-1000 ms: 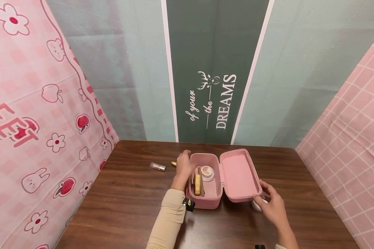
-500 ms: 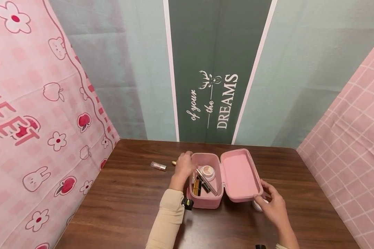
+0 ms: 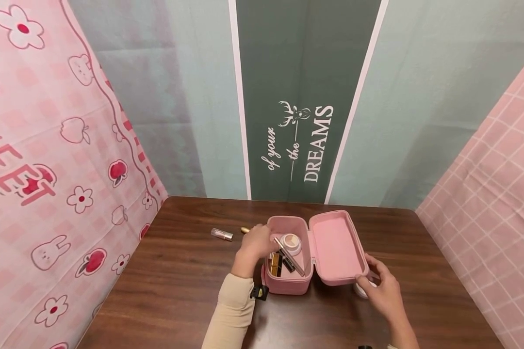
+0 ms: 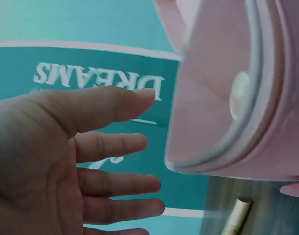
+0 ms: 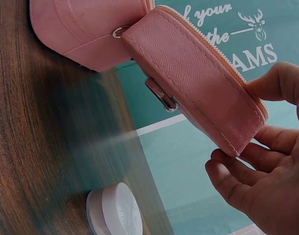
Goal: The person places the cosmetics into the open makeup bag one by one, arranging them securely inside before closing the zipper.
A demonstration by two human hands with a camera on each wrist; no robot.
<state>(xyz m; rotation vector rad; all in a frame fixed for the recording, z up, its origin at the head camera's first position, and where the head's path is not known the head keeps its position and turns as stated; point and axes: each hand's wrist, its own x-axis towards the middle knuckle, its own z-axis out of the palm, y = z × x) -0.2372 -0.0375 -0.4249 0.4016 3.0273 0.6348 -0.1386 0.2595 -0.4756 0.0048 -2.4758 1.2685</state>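
1. One clear tube (image 3: 221, 234) and, right of it, one gold tube (image 3: 245, 230) lie on the counter (image 3: 166, 300).
2. Just beside the gold tube, the left hand (image 3: 257, 242) has its fingers (image 4: 121, 183) spread, holding nothing; a careless sweep back could set that tube rolling. Blur leaves it unclear whether they touch the case.
3. The pink case (image 3: 288, 287) stands open on the counter, holding a gold-and-black item (image 3: 276, 265), a slim pen (image 3: 291, 257) and a round compact (image 3: 291, 243). A bump could jumble them.
4. Its hinged lid (image 3: 337, 247) hangs outward to the right.
5. A white jar (image 5: 112, 210) stands below the lid's near corner; a dropped lid could knock it.
6. The right hand (image 3: 382, 286) pinches that corner between thumb and fingers; a slack grip would probably cause the drop.
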